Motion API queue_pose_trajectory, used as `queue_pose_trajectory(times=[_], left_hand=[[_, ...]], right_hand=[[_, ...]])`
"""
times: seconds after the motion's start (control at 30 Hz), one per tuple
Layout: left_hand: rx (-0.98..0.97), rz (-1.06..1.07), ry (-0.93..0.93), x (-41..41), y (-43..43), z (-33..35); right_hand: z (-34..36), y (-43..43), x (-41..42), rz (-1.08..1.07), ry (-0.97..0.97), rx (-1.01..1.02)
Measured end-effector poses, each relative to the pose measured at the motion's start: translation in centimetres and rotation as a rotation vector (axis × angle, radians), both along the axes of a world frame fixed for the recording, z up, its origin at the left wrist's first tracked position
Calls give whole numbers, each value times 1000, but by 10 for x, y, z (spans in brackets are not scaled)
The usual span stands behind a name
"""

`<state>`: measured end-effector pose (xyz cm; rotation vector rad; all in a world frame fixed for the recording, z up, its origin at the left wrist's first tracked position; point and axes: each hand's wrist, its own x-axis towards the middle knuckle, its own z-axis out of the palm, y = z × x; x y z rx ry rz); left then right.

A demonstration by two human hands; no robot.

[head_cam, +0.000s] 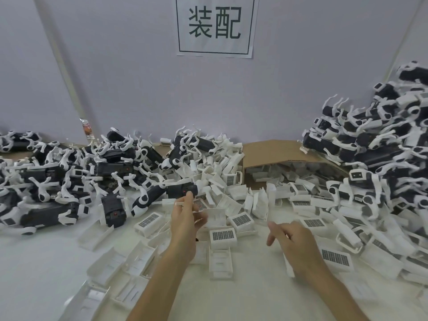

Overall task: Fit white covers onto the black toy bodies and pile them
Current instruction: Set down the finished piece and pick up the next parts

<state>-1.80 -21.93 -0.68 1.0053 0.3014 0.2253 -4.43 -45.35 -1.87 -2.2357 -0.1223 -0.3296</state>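
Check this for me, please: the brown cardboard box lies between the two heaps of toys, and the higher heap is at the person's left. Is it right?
Not quite. The cardboard box does lie between the two heaps, but the higher heap is at the person's right; the left heap is lower and flatter. The head view shows this.

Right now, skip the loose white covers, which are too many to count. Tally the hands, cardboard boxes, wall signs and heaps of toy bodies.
Hands: 2, left hand and right hand
Cardboard box: 1
Wall sign: 1
Heaps of toy bodies: 2, left heap and right heap
Total: 6
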Motion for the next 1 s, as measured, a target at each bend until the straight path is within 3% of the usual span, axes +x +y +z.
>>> queue_pose_trajectory(times=[0.13,0.23,0.43,0.63,1.0], left_hand=[[70,21,-41,-7,-6,7],[245,-34,-174,-15,-15,8],[230,-416,-372,-32,-39,9],[468,-685,-381,-41,-50,6],[419,-493,-269,-37,-42,11]], right_hand=[[0,1,1,-15,-11,18],[4,5,-1,20,75,100],[22,6,-8,156,251,629],[23,5,-11,209,349,936],[28,4,-16,321,311,934]])
